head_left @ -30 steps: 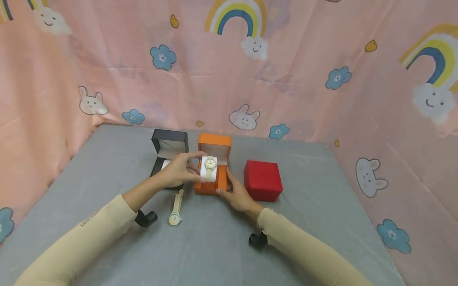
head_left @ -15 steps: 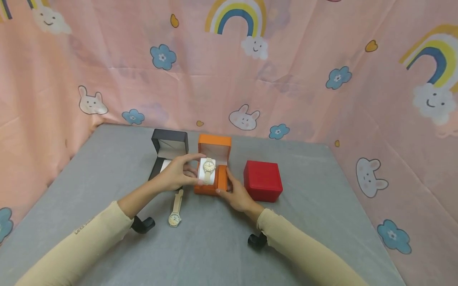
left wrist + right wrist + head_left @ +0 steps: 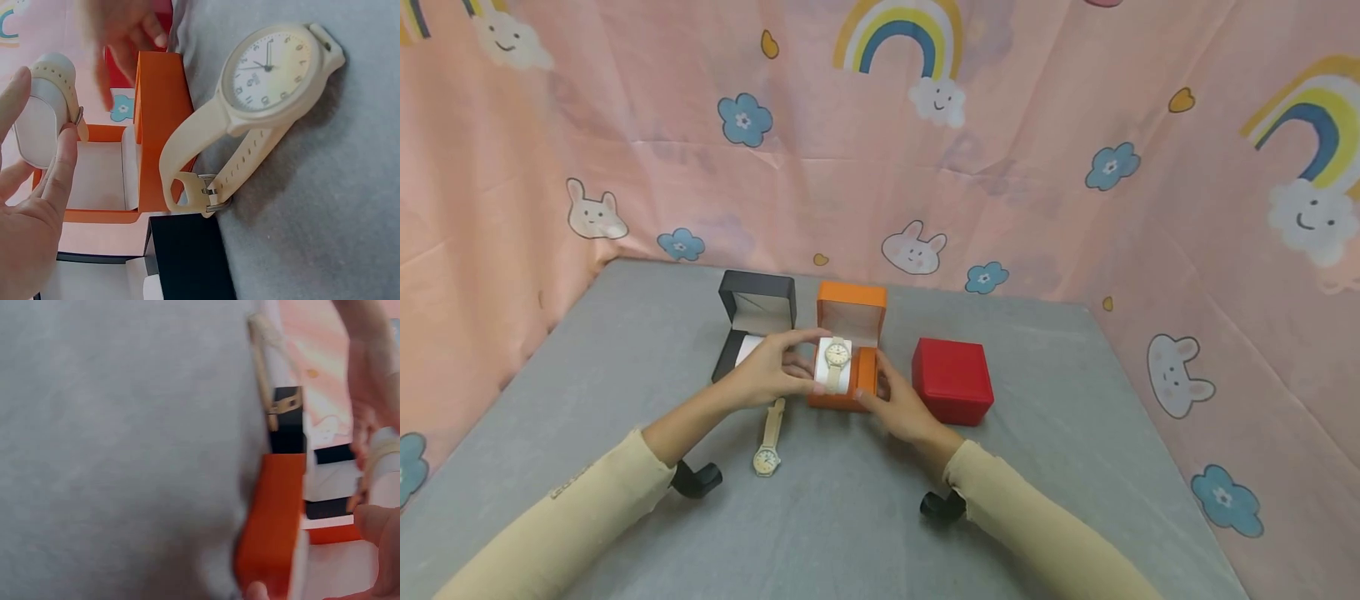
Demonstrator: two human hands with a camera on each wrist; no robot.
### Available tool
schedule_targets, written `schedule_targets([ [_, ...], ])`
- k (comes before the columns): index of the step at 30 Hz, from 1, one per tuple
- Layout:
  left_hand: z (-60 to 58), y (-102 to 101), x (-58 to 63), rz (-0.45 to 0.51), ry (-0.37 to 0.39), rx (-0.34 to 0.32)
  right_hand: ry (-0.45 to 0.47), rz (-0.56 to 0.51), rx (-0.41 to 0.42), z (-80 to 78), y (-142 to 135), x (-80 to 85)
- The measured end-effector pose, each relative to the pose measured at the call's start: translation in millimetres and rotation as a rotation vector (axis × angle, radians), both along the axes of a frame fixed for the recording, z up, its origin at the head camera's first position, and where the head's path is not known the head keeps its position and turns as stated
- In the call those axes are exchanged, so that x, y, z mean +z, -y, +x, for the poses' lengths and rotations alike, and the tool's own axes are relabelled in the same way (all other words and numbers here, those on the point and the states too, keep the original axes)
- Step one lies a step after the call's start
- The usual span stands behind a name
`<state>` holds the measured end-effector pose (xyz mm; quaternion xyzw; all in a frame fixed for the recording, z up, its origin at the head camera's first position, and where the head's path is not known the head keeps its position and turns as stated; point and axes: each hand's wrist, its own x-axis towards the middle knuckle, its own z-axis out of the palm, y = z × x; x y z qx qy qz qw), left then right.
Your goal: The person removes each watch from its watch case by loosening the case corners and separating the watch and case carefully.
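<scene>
My left hand [image 3: 767,371] pinches a white watch cushion [image 3: 47,128] between thumb and fingers. A cream-strapped watch [image 3: 837,354] is wrapped round the cushion. Both are over the left part of an open orange watch box [image 3: 852,293]. Beside the box's right end is my right hand [image 3: 904,408], thumb by the front corner and fingers extended; whether it touches the box is unclear. A second cream watch [image 3: 767,458] lies on the grey cloth in front, large in the left wrist view.
An open black watch box [image 3: 757,285] with a white cushion inside stands left of the orange one, partly behind my left hand. A red box [image 3: 952,379], lid down, sits to the right. Grey cloth [image 3: 850,517] covers the table; a printed pink curtain [image 3: 820,192] surrounds it.
My left hand has brought the cushion with its watch down and slightly left over the orange box. The right hand's thumb has shifted slightly at the box's front corner.
</scene>
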<state>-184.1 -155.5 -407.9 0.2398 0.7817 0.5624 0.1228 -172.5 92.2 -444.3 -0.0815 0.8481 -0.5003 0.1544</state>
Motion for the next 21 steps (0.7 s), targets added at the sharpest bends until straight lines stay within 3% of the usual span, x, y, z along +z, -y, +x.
schedule_targets([
  [5, 2.4, 0.6, 0.4, 0.006, -0.009, 0.006, 0.002, 0.022, -0.035, 8.1, -0.9, 23.6],
  [13, 3.8, -1.6, 4.9, -0.001, -0.001, 0.006, -0.12, -0.097, 0.153, 12.6, -4.7, 48.8],
  [17, 4.5, -3.8, 7.5, -0.001, 0.013, -0.006, -0.15, -0.113, 0.232, 12.6, -4.5, 52.0],
  [21, 6.3, -6.1, 9.3, 0.002, 0.038, -0.01, -0.177, -0.103, 0.261, 12.0, -2.8, 51.1],
])
